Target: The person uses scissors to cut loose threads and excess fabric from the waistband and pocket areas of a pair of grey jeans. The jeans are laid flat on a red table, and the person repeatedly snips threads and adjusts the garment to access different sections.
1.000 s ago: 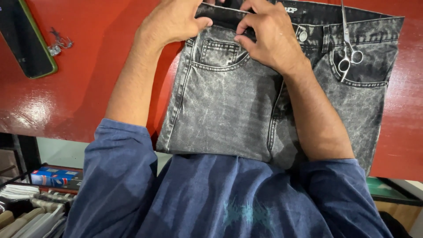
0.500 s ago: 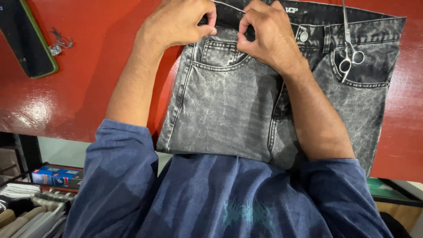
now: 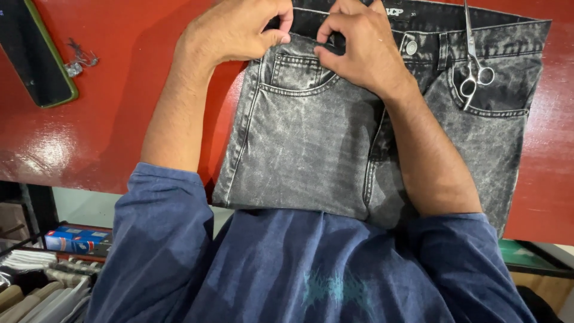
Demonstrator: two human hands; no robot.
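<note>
A: Where is the work? 
B: The grey washed jeans (image 3: 335, 149) lie flat on the red table (image 3: 119, 119), waistband at the far edge; both hands pinch at it, above the left front pocket (image 3: 296, 75).

A: How to do it well? 
B: Keep the pinch tight and the denim flat, I'd judge; small pulls only.

A: The pose? 
B: Left hand (image 3: 236, 30) and right hand (image 3: 359, 51) are curled, fingertips closed on the waistband; forearms reach away from the body; scissors (image 3: 472, 66) rest on the right pocket.
</note>
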